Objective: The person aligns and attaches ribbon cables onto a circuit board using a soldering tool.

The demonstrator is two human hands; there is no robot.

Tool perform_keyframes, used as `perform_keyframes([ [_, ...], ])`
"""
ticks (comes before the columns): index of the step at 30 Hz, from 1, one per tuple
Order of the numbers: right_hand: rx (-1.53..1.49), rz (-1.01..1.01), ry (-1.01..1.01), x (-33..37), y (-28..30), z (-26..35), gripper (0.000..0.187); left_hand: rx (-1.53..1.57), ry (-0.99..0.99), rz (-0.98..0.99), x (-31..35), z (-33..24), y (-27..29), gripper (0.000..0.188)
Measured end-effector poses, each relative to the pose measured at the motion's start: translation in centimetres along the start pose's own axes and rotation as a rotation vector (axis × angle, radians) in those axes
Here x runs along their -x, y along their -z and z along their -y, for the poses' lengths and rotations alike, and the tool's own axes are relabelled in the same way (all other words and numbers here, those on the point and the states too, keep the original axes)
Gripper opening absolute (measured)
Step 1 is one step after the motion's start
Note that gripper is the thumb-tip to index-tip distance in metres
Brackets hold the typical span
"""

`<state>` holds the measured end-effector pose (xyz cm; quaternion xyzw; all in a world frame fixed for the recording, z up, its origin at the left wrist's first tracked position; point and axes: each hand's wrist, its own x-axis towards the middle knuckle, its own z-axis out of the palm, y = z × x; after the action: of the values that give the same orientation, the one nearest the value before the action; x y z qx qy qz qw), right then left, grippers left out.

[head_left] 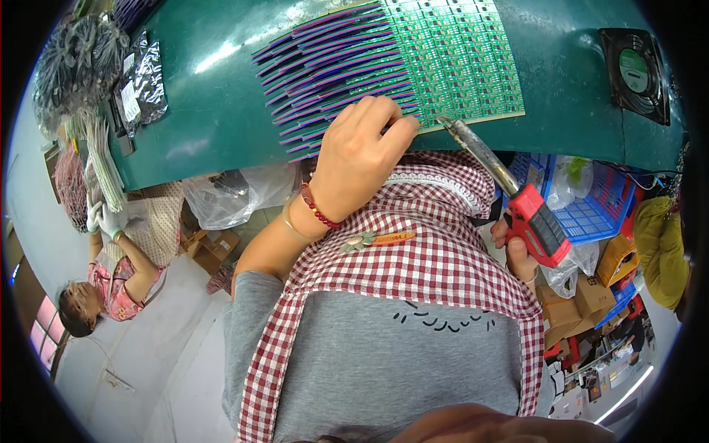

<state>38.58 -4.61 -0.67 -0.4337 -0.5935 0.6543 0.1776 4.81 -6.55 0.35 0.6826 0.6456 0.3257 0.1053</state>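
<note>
**Head view: left hand [362, 148] by the wires [332, 70], right hand [519, 251] around a soldering gun [543, 225]**

On the green worktop [214, 103], a flat sheet of little green boards [458, 59], close to the near edge. Along its left side, lots of thin wires in rows, purple, pink and dark blue, with right ends up against the sheet.

Left hand: low over those right ends, at the bottom left corner of the sheet, fingers bent. Cannot tell whether pinching a wire or just resting there. On that wrist, a red bead bracelet [317, 209] and a thin bangle [295, 227].

Right hand: wrapped around the red and black handle of the soldering gun, below the worktop's edge. Metal rod slanting up and left, with the tip [443, 119] at the bottom edge of the sheet, near the left hand. Cannot tell whether touching a board.

Far right on the worktop, a black fan [634, 74]. Far left, a shiny bag [148, 85] and a clear bag [80, 63] of dark bundles. Past the right hand, a blue basket [594, 218]. Off to the left, a co-worker [122, 292] with white gloves [111, 221] at some pale wires [103, 162].
</note>
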Motion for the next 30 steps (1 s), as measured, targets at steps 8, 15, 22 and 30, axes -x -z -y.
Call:
perform_keyframes([
  [8,0.082,-0.066,0.1,-0.9,-1.0,0.5,0.034,-0.028,-0.015,-0.036,0.4,0.0,-0.7,0.016],
  [15,0.192,-0.054,0.116,-0.8,-1.0,0.8,0.032,-0.02,-0.027,-0.032,0.2,-0.1,-0.8,0.016],
  [22,0.196,-0.123,0.171,0.0,-0.4,0.2,0.03,-0.009,-0.017,0.002,0.2,-0.1,-0.6,0.016],
  [30,0.156,-0.062,0.151,-0.4,-0.7,0.8,0.032,-0.021,-0.005,0.03,0.1,-0.2,-0.4,0.015],
])
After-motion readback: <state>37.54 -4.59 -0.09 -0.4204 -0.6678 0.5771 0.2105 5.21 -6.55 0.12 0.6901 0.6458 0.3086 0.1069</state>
